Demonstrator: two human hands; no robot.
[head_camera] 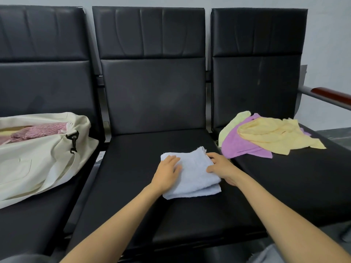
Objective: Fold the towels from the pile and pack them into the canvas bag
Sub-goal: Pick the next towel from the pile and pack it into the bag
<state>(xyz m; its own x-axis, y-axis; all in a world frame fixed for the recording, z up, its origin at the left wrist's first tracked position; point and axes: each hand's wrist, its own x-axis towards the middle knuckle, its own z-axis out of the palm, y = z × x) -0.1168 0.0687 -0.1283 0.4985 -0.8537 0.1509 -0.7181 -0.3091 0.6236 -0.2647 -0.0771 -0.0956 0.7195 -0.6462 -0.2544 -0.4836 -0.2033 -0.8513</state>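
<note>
A folded pale blue towel (193,175) lies on the middle black seat (133,168). My left hand (168,170) rests flat on its left part, fingers fairly straight. My right hand (221,168) is at the towel's right edge, fingers lying on top and the thumb side hidden under the hand. On the left seat lies the cream canvas bag (34,158), open at the top, with a pink towel (41,130) inside. The pile on the right seat holds a yellow towel (275,135), a purple towel (239,145) and a light green towel (229,126), all unfolded.
Three black padded seats stand in a row against a grey wall. A metal armrest with a red-brown wooden top (332,94) sticks out at the far right. A black clip (73,142) hangs from the bag.
</note>
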